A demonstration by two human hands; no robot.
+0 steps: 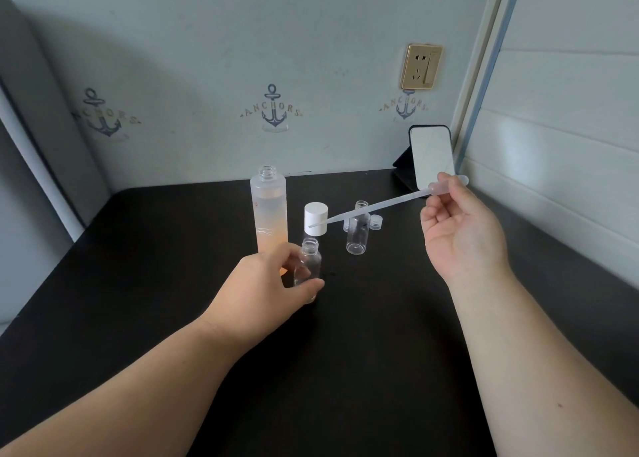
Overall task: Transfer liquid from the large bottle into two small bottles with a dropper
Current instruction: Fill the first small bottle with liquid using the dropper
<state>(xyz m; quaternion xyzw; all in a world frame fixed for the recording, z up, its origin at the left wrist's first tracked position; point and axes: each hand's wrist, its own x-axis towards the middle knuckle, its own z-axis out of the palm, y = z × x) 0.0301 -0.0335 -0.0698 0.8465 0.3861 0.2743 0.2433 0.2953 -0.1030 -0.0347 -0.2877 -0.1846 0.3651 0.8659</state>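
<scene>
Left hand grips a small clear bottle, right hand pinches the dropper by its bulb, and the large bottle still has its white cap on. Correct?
Not quite. The head view shows the large bottle uncapped; its white cap stands beside it. The left hand gripping the small clear bottle and the right hand pinching the dropper are right.

We count one large bottle [268, 211], frosted, uncapped, on the black table [138, 266]. Two small clear bottles: the near small bottle [307, 266] and the far small bottle [358, 233], both open. One white cap [316, 219]. Two small clear caps, the left clear cap [346, 224] partly hidden, the right clear cap [375, 222] plain. One dropper [380, 206]. One mirror [433, 154]. One wall socket [421, 66]. Three anchor prints on the wall.
</scene>
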